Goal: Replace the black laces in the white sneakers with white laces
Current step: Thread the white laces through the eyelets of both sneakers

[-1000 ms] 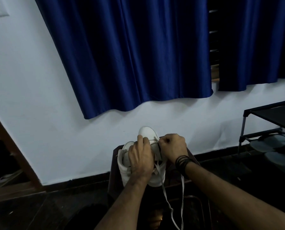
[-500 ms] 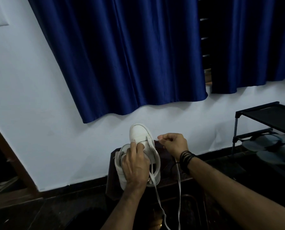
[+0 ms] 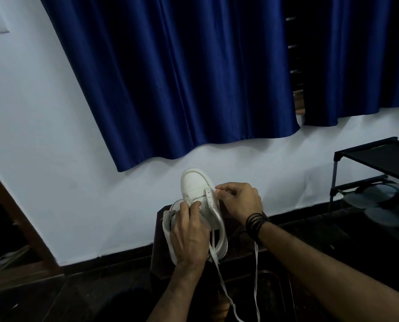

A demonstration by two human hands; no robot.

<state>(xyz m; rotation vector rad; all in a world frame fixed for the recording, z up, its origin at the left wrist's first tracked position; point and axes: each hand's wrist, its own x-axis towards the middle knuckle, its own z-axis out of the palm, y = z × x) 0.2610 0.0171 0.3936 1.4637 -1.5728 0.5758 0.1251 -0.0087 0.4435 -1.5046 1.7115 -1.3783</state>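
A blue curtain (image 3: 182, 77) hangs over most of the white wall (image 3: 43, 135), its hem ending above the work area. At the right edge stands a black rack (image 3: 375, 159) with grey slippers (image 3: 379, 196) on its lower shelf. The floor (image 3: 54, 293) is dark.

Low in the middle is a small dark worktop (image 3: 235, 247) set against the wall. A white sneaker (image 3: 195, 182) is tilted up on it, toe raised towards the wall and heel down towards the person. A second white sneaker (image 3: 167, 219) lies just beside it on the left, mostly hidden behind the left hand.

The left hand (image 3: 189, 233) lies over the first sneaker's throat, its fingers (image 3: 187, 209) curled and pressing on the left eyelet edge; it grips the shoe there, though the fingertips are partly hidden. The right hand (image 3: 240, 201) is at the right eyelet row, fingers (image 3: 224, 189) bent in tight with thumb and forefinger pinching the white lace (image 3: 255, 275) just beside an upper eyelet. A thin line of lace crosses the tongue between the two hands. Two loose ends of the lace hang off the worktop's near edge, one from under the left hand and one below the right wrist, down to the bottom of the view. Black bands (image 3: 255, 223) wrap the right wrist.
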